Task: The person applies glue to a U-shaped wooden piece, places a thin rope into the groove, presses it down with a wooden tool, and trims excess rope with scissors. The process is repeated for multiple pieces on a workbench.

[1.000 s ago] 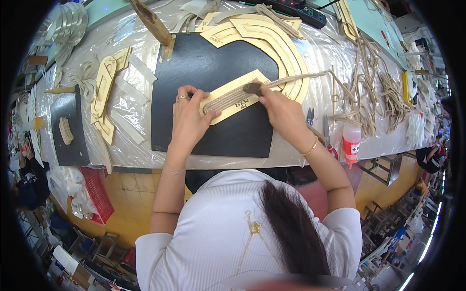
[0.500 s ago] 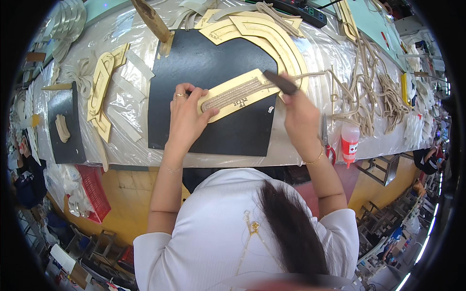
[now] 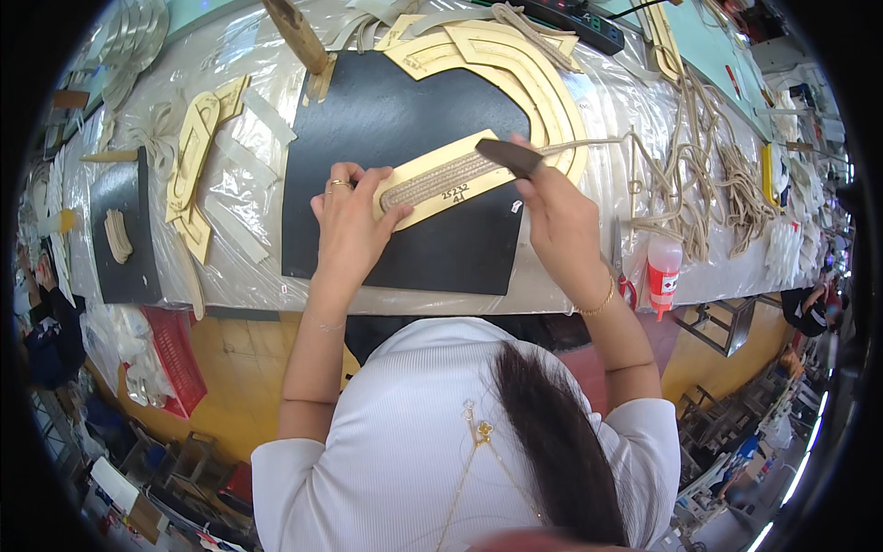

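Note:
A pale yellow board (image 3: 432, 210) with a long rounded slot lies tilted on a black mat (image 3: 405, 262). Beige braided cord (image 3: 432, 180) fills the slot in tight parallel rows, and its tail runs off to the right. My left hand (image 3: 357, 221) grips the board's left end, thumb on top near the cord. In my right hand (image 3: 563, 213) is a dark flat tool (image 3: 509, 156) with a broad, blunt tip, its exact kind unclear. The tip lies over the right part of the cord rows; whether it touches them cannot be told.
Curved yellow boards (image 3: 552, 110) lie behind the mat, beside a wooden handle (image 3: 299, 35). Tangled cord (image 3: 685, 198), scissors (image 3: 626, 290) and a red-and-clear bottle (image 3: 663, 276) lie to the right. Leftward are more yellow boards (image 3: 191, 166) and a smaller black mat (image 3: 124, 262).
My right hand and the dark tool have shifted a little left along the board, the tool now lying flatter. My left hand keeps its grip on the board.

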`<act>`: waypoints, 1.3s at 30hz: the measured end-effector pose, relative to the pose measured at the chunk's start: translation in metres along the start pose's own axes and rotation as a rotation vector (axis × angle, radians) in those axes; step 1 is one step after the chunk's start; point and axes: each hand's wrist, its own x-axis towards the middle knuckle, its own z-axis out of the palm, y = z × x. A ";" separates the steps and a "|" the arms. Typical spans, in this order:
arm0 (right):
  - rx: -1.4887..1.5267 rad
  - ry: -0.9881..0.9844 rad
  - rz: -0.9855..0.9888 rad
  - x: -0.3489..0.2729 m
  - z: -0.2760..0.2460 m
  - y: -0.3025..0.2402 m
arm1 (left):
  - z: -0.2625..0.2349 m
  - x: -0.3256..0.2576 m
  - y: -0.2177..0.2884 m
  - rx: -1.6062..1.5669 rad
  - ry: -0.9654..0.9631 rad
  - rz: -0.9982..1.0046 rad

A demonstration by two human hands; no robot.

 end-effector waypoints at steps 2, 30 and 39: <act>-0.025 -0.028 -0.059 -0.002 0.002 -0.007 | -0.001 -0.005 -0.004 -0.007 0.022 -0.033; -0.018 -0.321 -0.238 0.000 0.028 -0.049 | -0.010 0.007 -0.027 -0.280 -0.052 -0.018; -0.082 -0.418 -0.248 0.012 0.035 -0.063 | -0.015 0.008 -0.038 -0.415 -0.084 -0.062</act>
